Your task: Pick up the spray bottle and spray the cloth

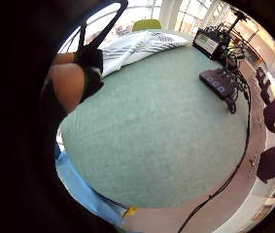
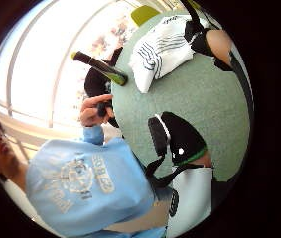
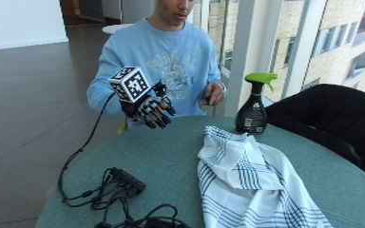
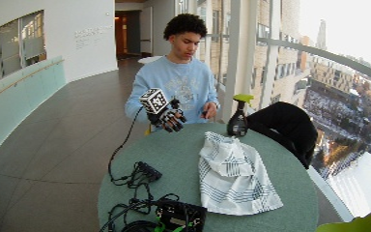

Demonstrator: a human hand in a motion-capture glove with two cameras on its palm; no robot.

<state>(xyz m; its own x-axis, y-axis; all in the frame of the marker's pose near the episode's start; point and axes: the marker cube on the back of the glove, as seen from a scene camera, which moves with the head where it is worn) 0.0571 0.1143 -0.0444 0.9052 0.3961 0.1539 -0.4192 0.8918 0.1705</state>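
We see a person in a light blue sweatshirt [image 3: 170,61] seated at a round green surface [image 3: 163,161]. Their gloved right hand [image 3: 152,108] is raised above the near edge of the surface, in front of their chest, with the fingers [image 3: 160,118] relaxed and pointing loosely downward. It holds nothing and touches nothing. The bare left hand [image 3: 213,94] is lifted near the chest as well, just behind the edge of the surface, and it appears to pinch a small dark object that we cannot identify.

The spray bottle [image 3: 253,108] stands upright on the surface near the person's left side. It is dark with a bright green trigger head [image 3: 262,78] and a label on its body. It is well apart from the gloved hand, with bare surface between them.

The cloth [image 3: 249,185] lies on the surface just in front of the bottle. It is white with dark blue stripes, crumpled and folded over itself, and stretches from near the bottle's base toward the camera. We cannot tell whether its far edge touches the bottle.

On the part of the surface nearest the camera, off to the person's right, a black power strip [image 3: 127,179] lies among tangled black cables [image 3: 106,199]. In the wide outside view a black box with a green-lit panel [image 4: 180,215] sits at the near edge. A black chair [image 3: 334,118] stands beside the surface behind the bottle.
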